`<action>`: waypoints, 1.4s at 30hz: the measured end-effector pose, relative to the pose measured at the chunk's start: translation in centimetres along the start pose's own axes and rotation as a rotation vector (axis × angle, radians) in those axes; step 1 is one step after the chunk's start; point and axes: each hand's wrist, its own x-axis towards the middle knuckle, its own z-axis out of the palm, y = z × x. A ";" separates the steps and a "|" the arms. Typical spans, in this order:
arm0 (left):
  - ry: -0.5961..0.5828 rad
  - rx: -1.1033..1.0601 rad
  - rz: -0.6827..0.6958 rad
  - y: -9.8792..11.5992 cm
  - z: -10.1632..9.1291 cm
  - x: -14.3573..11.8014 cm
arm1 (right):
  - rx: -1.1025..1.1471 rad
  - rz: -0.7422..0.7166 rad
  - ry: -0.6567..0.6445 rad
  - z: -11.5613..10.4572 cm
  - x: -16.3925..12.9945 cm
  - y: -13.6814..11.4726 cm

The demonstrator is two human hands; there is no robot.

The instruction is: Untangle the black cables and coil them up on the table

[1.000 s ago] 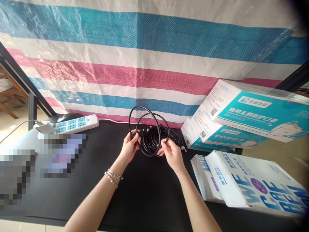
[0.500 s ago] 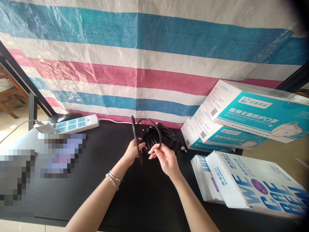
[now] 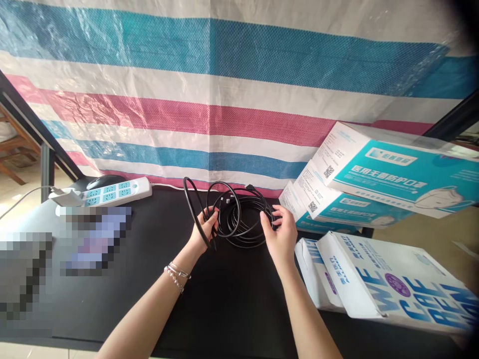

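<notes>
Loops of a black cable [image 3: 189, 199] stand up out of my left hand [image 3: 201, 233], whose fingers are closed round them. One more loop leans to the right over a coil of black cable [image 3: 247, 244] on the black table. Small light-coloured pieces and a black plug end [image 3: 255, 188] show at the coil's back. My right hand [image 3: 281, 233] is at the coil's right edge, thumb and fingers apart. Whether its fingertips touch the cable I cannot tell.
A power strip [image 3: 112, 193] with a plugged-in adapter and a dark mouse-shaped thing [image 3: 104, 181] sit back left. Mask boxes [image 3: 396, 172] are stacked at right, with white boxes [image 3: 407, 284] before them. A striped sheet [image 3: 157, 117] hangs behind the table [image 3: 220, 309].
My right hand has let go of the loop and moved right to the coil's edge. The loops in my left hand have spread and turned more toward the camera.
</notes>
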 end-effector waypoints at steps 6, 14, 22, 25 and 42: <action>0.012 0.056 0.022 -0.1 0.1 -0.2 | 0.126 0.276 -0.187 0.9 0.0 1.5; 0.086 -0.043 0.066 0.4 0.1 0.0 | 0.532 0.525 -0.099 0.7 0.1 2.0; 0.182 -0.149 0.100 0.4 -0.2 0.3 | 0.678 0.542 -0.009 0.7 0.3 1.0; 0.191 -0.228 0.094 0.8 -0.1 0.2 | 0.687 0.562 0.001 0.7 0.2 0.8; 0.136 -0.442 0.082 3.4 -1.5 0.2 | 0.359 0.498 -0.108 0.7 0.4 2.2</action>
